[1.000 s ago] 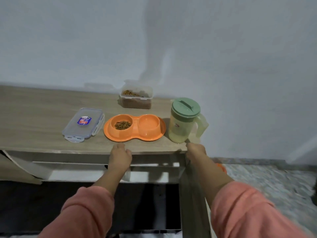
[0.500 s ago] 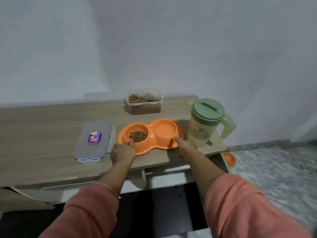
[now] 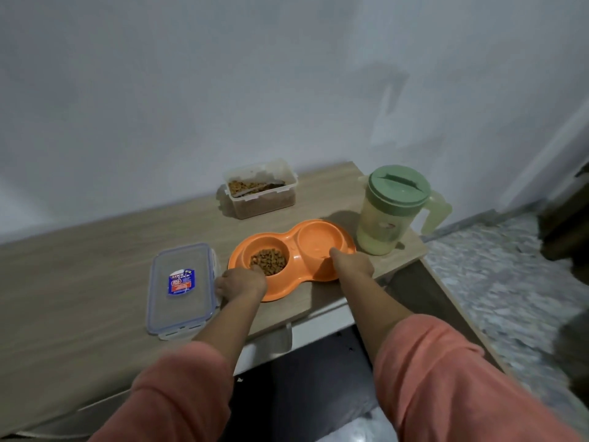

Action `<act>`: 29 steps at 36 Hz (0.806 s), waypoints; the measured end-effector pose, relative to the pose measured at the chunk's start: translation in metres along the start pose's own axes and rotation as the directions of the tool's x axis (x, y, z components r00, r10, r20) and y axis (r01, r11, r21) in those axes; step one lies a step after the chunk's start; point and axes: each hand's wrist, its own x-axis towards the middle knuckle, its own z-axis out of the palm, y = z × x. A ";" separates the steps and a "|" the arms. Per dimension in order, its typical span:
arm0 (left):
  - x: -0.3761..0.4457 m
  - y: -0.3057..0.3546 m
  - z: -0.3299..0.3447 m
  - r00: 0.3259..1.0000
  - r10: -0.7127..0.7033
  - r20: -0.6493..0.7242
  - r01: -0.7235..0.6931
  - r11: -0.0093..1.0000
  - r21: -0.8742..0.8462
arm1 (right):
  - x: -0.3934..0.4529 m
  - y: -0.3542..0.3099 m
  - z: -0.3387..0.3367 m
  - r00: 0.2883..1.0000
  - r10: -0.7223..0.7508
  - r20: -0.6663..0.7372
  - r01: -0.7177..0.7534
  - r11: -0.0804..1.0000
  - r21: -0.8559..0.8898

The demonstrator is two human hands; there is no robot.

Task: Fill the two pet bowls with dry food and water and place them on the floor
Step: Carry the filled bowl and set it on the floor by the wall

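Note:
An orange double pet bowl (image 3: 296, 257) sits on the wooden table (image 3: 79, 282) near its front right corner. Its left cup holds brown dry food (image 3: 268, 261); its right cup (image 3: 320, 243) looks wet, though I cannot make out water clearly. My left hand (image 3: 241, 282) grips the bowl's left front rim, thumb over the edge by the food. My right hand (image 3: 350, 263) grips the right front rim, thumb inside the right cup. A green lidded pitcher (image 3: 393, 209) with pale liquid stands just right of the bowl.
A clear food container (image 3: 261, 189), open, holds kibble and a scoop at the back by the wall. Its clear lid (image 3: 182, 287) lies flat left of the bowl. Speckled floor (image 3: 497, 282) lies right of the table; a dark gap is below the table's front.
Both hands moved from the table's front edge onto the bowl's rim and now hold it at each end. The view swung closer and tilted; the bowl stays on the table.

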 end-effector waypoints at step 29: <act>-0.148 -0.039 0.039 0.993 0.108 0.057 -0.097 0.980 -0.173 | -0.058 0.114 -0.128 0.983 0.158 -0.093 -0.131 0.961 0.242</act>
